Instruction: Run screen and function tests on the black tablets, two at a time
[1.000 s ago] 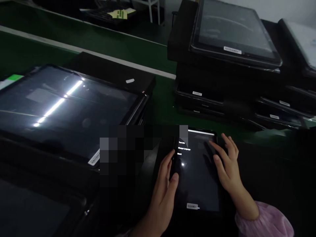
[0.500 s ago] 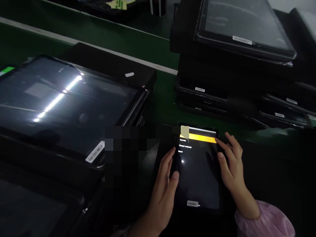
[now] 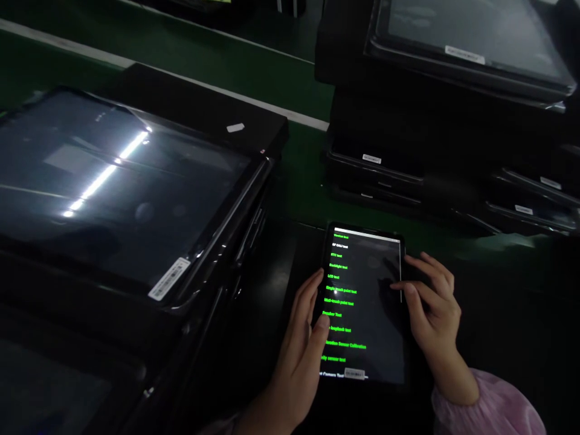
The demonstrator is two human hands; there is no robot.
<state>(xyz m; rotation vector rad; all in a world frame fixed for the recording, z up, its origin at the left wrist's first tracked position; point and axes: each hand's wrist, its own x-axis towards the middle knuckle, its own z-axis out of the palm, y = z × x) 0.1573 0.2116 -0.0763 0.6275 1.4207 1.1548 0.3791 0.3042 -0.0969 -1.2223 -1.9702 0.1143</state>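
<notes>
A tablet lies in front of me with its screen lit, showing a list of test names, mostly in green letters and a few in white. My left hand grips its left edge, thumb over the front and fingers along the side. Over the right edge of the screen hovers or rests my right hand, its index finger stretched toward the list; whether the tip touches the glass I cannot tell. The other fingers of that hand are apart and hold nothing. A small barcode label sits at the screen's bottom.
To the left, a large tablet in film with a barcode label tops a stack. Another stack rises at the back right, with labelled tablets lower down. A white scrap lies on a black box. The table surface is green.
The screen has switched from a short menu with a yellow bar to a long list of tests. My right index finger has moved down the screen. My left hand keeps its hold.
</notes>
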